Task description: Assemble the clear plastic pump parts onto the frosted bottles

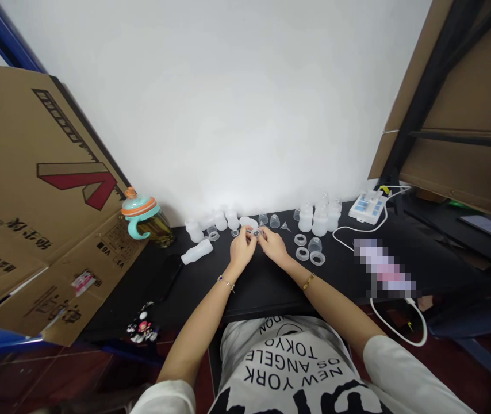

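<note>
My left hand and my right hand meet at the middle of the black table, fingers pinched together on a small translucent bottle part. The fingers cover most of it, so its exact kind is unclear. Just beyond them lie white round discs, clear dome caps and a clear teat. To the right of my right hand are translucent collar rings and another dome cap. A white baby bottle lies on its side left of my left hand.
Several baby bottles stand at the back left and back right. A lidded jug stands by the cardboard. A power strip with white cables and a blurred-out phone lie right. A figure charm hangs at the front edge.
</note>
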Motion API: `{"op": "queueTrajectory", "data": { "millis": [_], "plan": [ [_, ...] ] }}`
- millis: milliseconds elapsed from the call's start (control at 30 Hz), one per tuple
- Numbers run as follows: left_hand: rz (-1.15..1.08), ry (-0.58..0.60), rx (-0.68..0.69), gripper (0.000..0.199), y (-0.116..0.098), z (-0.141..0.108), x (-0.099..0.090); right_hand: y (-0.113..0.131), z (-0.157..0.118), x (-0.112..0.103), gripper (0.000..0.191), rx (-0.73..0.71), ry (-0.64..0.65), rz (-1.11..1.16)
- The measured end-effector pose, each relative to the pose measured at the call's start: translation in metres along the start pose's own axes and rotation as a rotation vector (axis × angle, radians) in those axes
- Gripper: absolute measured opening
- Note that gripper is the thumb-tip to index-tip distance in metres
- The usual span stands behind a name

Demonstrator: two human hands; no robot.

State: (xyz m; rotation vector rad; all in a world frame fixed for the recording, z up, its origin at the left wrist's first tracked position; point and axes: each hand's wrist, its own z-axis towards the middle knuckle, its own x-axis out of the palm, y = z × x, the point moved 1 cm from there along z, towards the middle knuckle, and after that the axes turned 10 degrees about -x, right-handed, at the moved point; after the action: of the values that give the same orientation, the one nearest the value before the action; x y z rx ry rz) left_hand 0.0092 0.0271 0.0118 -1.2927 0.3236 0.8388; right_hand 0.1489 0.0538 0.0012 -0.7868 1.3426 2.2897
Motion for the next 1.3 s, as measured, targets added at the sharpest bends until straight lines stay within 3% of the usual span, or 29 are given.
{"op": "queueTrajectory", "data": {
  "millis": [267,667,967,1300],
  "plan": [
    [0.102,-0.026,0.104,0.026,0.000,0.000,0.000,-0.002,0.000,0.002,0.028,-0.038,-0.002,-0.017],
    [-0.038,0.009,-0.005,0.023,0.005,0.003,0.002,-0.005,0.003,0.003,0.033,0.070,-0.068,0.297],
    [0.015,-0.026,0.003,0.021,0.009,0.005,0.003,0.002,0.001,-0.001,0.027,0.000,-0.022,0.127],
    [-0.004,-0.009,0.006,0.016,0.004,0.003,0.002,0.001,0.002,0.002,0.028,-0.041,-0.020,0.143]
  ]
}}
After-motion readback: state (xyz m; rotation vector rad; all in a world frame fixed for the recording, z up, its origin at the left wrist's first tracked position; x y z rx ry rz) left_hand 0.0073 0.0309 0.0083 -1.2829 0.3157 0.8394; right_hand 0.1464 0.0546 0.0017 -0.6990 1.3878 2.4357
